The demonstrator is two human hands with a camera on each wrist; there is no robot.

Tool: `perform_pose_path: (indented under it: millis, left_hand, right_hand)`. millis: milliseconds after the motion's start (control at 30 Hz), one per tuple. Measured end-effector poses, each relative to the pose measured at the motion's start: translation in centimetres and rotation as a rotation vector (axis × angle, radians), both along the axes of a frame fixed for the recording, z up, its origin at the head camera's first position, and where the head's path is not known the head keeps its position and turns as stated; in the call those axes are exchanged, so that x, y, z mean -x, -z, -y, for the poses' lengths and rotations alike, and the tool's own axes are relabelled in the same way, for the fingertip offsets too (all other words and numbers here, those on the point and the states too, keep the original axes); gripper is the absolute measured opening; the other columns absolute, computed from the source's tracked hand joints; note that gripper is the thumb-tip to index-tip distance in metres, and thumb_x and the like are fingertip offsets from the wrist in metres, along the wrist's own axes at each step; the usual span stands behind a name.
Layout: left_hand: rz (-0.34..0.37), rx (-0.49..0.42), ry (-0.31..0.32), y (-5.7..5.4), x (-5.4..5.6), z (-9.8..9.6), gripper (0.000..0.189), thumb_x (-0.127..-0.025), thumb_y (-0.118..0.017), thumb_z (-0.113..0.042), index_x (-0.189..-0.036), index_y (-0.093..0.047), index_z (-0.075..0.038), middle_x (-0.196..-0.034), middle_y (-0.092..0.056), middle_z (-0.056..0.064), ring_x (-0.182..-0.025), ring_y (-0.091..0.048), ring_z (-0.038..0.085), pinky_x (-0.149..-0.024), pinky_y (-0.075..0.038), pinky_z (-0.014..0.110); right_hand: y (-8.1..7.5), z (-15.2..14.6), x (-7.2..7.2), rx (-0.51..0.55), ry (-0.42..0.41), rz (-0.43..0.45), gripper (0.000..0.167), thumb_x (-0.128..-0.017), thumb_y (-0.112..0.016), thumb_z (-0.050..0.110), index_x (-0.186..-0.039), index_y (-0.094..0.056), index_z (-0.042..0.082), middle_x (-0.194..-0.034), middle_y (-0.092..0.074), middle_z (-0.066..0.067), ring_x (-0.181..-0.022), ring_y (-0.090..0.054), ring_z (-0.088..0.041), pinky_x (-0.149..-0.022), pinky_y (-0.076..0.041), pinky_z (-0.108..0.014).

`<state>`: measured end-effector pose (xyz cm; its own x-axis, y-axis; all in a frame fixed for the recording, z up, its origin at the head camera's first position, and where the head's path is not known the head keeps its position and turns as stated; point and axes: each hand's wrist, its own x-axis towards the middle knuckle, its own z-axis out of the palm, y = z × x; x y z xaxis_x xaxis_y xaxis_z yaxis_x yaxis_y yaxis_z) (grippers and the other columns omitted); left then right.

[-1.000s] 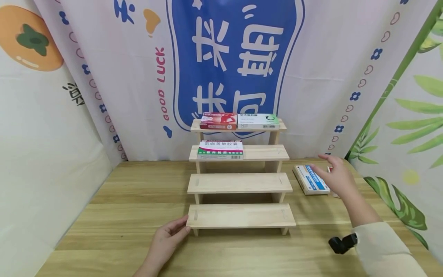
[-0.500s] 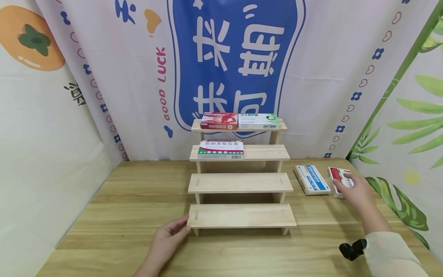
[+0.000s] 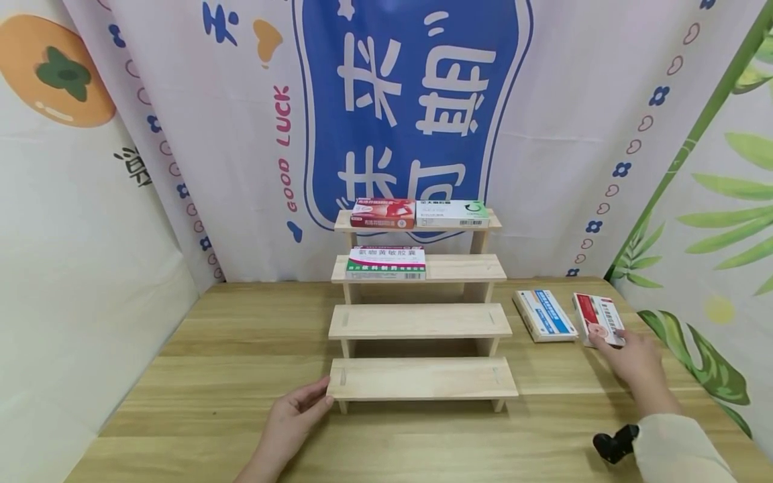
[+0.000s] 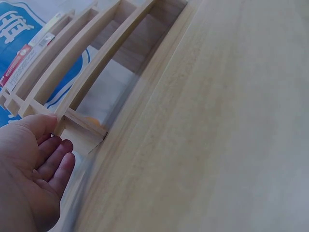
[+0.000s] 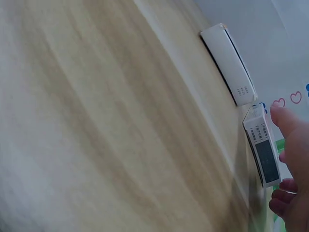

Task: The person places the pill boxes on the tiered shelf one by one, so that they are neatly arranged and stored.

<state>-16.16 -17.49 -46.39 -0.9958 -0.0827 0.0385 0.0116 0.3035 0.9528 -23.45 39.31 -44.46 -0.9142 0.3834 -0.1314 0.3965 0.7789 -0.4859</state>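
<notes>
A four-tier wooden step rack (image 3: 421, 378) stands mid-table in the head view. My left hand (image 3: 286, 422) pinches the left end of its lowest step, thumb at the front corner; the left wrist view shows the remaining fingers curled below that corner. On the right lies a red-and-white medicine box (image 3: 598, 318). My right hand (image 3: 639, 367) holds it at the near end, with thumb and fingers spread across its width. In the right wrist view the thumb reaches over the box's (image 5: 263, 145) upper side, and fingertips show at its other end. A blue-and-white medicine box (image 3: 545, 315) lies just left of it.
The top step carries a red medicine box (image 3: 383, 212) and a white-and-green one (image 3: 453, 213). A white, pink and green box (image 3: 385, 262) sits on the second step's left half. Behind the wooden table (image 3: 241, 349) hangs a printed cloth (image 3: 543, 134); cloth walls flank both sides.
My right hand has moved right and down from above the blue-and-white box to the red-and-white box, then back to its near end. The left hand stays on the rack.
</notes>
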Motion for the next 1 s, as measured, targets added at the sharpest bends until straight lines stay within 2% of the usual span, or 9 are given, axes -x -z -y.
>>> perform_pose_path:
  millis: [167, 300, 533, 800, 1000]
  left_hand:
    - [0.002, -0.007, 0.002, 0.1, 0.0, 0.0, 0.035, -0.086, -0.074, -0.012, -0.118, -0.067, 0.0, -0.126, -0.066, 0.015, -0.111, -0.067, 0.024, -0.089, -0.058, 0.022]
    - [0.001, -0.007, 0.003, 0.0, 0.0, 0.0, 0.035, -0.086, -0.074, -0.012, -0.118, -0.067, 0.0, -0.126, -0.066, 0.015, -0.111, -0.067, 0.024, -0.089, -0.058, 0.021]
    - [0.01, -0.016, -0.003, 0.1, 0.1, 0.0, 0.035, -0.085, -0.075, -0.011, -0.118, -0.068, -0.001, -0.126, -0.067, 0.014, -0.108, -0.068, 0.017, -0.089, -0.058, 0.021]
    - [0.015, -0.021, 0.002, 0.1, 0.1, 0.0, 0.036, -0.086, -0.074, -0.011, -0.119, -0.067, 0.001, -0.127, -0.066, 0.015, -0.11, -0.068, 0.021, -0.09, -0.058, 0.023]
    - [0.009, -0.017, 0.001, 0.1, 0.1, 0.0, 0.036, -0.086, -0.074, -0.012, -0.118, -0.067, 0.0, -0.127, -0.066, 0.015, -0.111, -0.067, 0.021, -0.089, -0.058, 0.021]
  right_hand:
    - [0.4, 0.0, -0.1, -0.014, 0.015, -0.016, 0.1, -0.093, -0.043, 0.067, -0.143, -0.025, -0.018, -0.14, -0.023, -0.048, -0.126, -0.029, -0.062, -0.104, -0.034, -0.07]
    - [0.4, 0.1, -0.2, -0.018, 0.051, -0.027, 0.105, -0.09, -0.05, 0.068, -0.141, -0.024, -0.02, -0.137, -0.03, -0.046, -0.12, -0.038, -0.059, -0.098, -0.041, -0.067]
    - [0.4, 0.0, -0.3, -0.011, 0.085, -0.015, 0.103, -0.088, -0.056, 0.065, -0.138, -0.026, -0.019, -0.134, -0.034, -0.044, -0.114, -0.042, -0.056, -0.089, -0.045, -0.064]
    - [0.2, -0.2, -0.6, 0.041, 0.088, -0.034, 0.096, -0.091, -0.053, 0.061, -0.14, -0.027, -0.018, -0.138, -0.032, -0.044, -0.118, -0.04, -0.056, -0.096, -0.042, -0.065]
    - [-1.1, 0.4, -0.8, 0.074, 0.045, -0.106, 0.097, -0.091, -0.051, 0.065, -0.142, -0.027, -0.014, -0.142, -0.031, -0.042, -0.124, -0.037, -0.056, -0.099, -0.038, -0.067]
